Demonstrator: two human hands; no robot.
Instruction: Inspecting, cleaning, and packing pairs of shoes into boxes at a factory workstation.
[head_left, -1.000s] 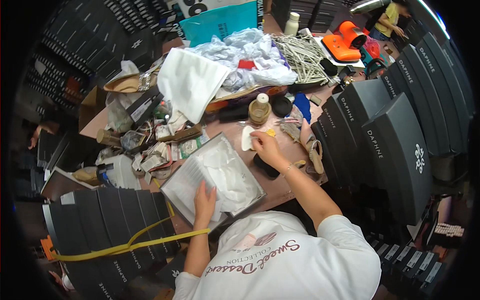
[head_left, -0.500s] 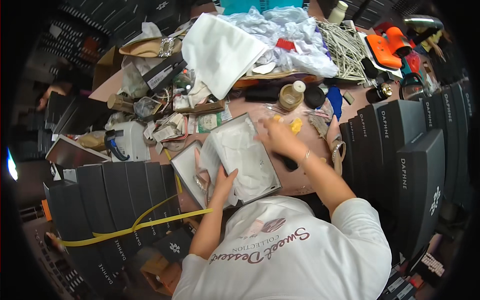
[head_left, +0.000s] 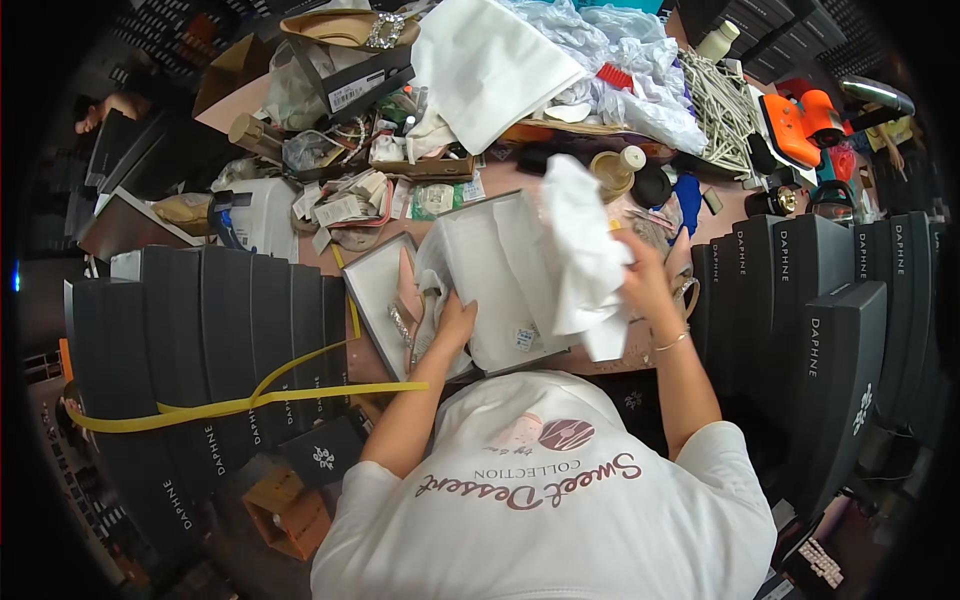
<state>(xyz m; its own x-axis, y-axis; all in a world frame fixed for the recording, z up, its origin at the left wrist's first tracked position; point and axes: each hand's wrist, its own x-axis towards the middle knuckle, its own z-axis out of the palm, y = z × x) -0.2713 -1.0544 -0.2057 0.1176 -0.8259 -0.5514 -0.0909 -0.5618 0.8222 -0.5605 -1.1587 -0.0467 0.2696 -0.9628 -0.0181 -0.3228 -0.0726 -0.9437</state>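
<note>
In my right hand [head_left: 648,280] is a crumpled sheet of white tissue paper [head_left: 582,250], lifted above the right side of an open shoebox [head_left: 478,250]. The box has a pale inside and more white paper [head_left: 522,245] along its right part. My left hand [head_left: 456,322] is closed at the box's left edge, its fingers partly hidden by white wrapping [head_left: 430,300]; what they hold I cannot make out. Beside it, a pointed pink shoe [head_left: 406,300] with a sparkling ornament lies in a shallow tray or lid [head_left: 370,275]. Another pointed shoe [head_left: 680,262] stands beyond my right hand.
Dark shoeboxes [head_left: 230,330] stand in rows at left, with a yellow strap [head_left: 250,403] across them; more dark shoeboxes [head_left: 800,270] line the right. Farther back are a white cloth [head_left: 490,75], plastic bags [head_left: 640,90], a jar [head_left: 612,175] and an orange tool [head_left: 790,130].
My right hand has taken up the tissue paper and lifted it out to the right, baring more of the box's inside. My left hand remains at the box's left edge.
</note>
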